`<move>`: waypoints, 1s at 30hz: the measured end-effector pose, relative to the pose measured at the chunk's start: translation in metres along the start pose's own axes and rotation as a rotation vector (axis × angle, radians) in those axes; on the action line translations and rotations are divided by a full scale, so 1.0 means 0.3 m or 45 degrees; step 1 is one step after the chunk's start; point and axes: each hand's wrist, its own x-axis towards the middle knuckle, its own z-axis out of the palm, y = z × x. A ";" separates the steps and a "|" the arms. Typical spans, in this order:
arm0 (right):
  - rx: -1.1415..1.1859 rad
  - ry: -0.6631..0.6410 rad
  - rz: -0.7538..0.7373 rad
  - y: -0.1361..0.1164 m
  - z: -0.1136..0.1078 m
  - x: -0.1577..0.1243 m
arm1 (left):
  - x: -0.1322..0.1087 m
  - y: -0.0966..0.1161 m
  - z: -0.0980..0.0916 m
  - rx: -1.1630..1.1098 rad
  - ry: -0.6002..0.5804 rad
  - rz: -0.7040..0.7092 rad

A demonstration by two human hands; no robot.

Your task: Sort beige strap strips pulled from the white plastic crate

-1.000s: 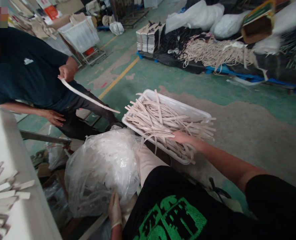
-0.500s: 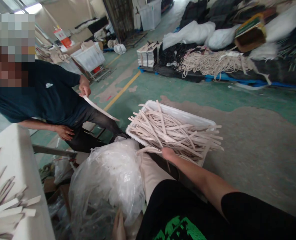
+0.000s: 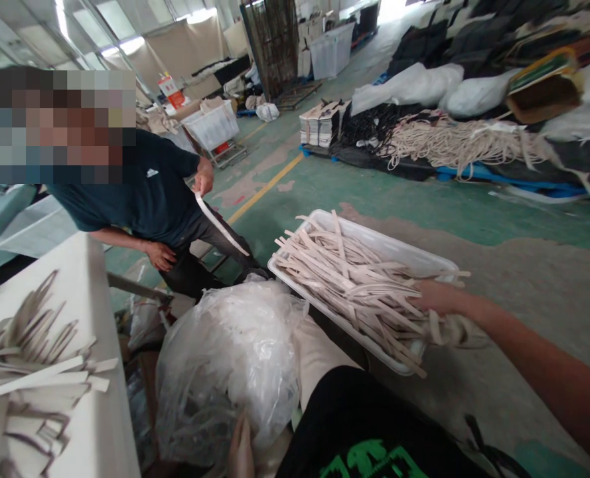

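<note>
A white plastic bin full of pale, flat fabric-like strips stands in front of me. At its right end, my right hand is closed around some of these strips, whose ends lie over the pile. Blurred strip ends hang below the hand at the bin's edge. A crumpled clear plastic bag lies against my leg. Beside the bag's lower part, at the bottom of the view, my left hand shows only partly, its fingers straight and close together, with nothing visible in them.
A white surface at left bears more strips. Beyond it stands a person with one strip in a hand. Blue pallets at the back right carry cord bundles, white bags and a paper stack.
My right hand has moved right, from the bin's near side to its right end, drawing strips across. The view has shifted slightly left. My left hand stays by the bag.
</note>
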 end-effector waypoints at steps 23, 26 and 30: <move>1.025 -1.048 -0.608 -0.927 0.489 -0.135 | -0.462 0.784 0.005 -0.559 -0.352 0.662; 0.906 -0.956 -0.612 -0.916 0.513 -0.149 | -0.474 0.826 0.042 -0.708 -0.331 0.569; 0.859 -0.883 -0.639 -0.887 0.513 -0.165 | -0.464 0.832 0.069 -0.806 -0.328 0.440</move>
